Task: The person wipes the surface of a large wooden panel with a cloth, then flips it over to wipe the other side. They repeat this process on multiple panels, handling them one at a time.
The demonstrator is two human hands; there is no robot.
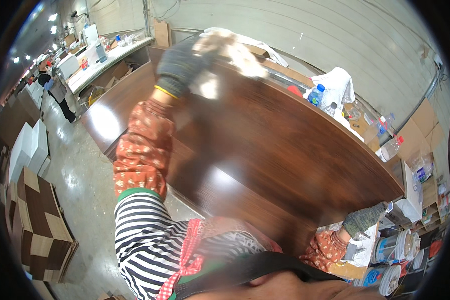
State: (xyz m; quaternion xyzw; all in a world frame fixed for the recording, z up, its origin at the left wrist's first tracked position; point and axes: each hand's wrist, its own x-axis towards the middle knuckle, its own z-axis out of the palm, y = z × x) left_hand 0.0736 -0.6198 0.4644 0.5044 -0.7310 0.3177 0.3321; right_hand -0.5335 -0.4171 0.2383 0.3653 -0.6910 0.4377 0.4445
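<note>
A large glossy brown wood-grain panel (pixel 285 135) lies across the bench in front of me. My left hand (pixel 185 62), in a dark grey knitted glove with a yellow cuff edge, reaches to the panel's far left part. It is closed on a whitish cloth (pixel 247 62), and both are smeared by motion. My right hand (pixel 362 221), in a similar grey glove, is at the panel's near right edge beside the corner. Its fingers are bent together against that edge, and their tips are partly hidden. A second brown panel (pixel 195 170) shows on the near left side.
Plastic bottles (pixel 316 95) and a white cloth (pixel 335 82) stand behind the panel's far edge. Buckets (pixel 392 247) are at the lower right. Brown striped boards (pixel 40 225) are stacked on the left floor. A person (pixel 60 92) stands by a white-topped table (pixel 105 60) farther off.
</note>
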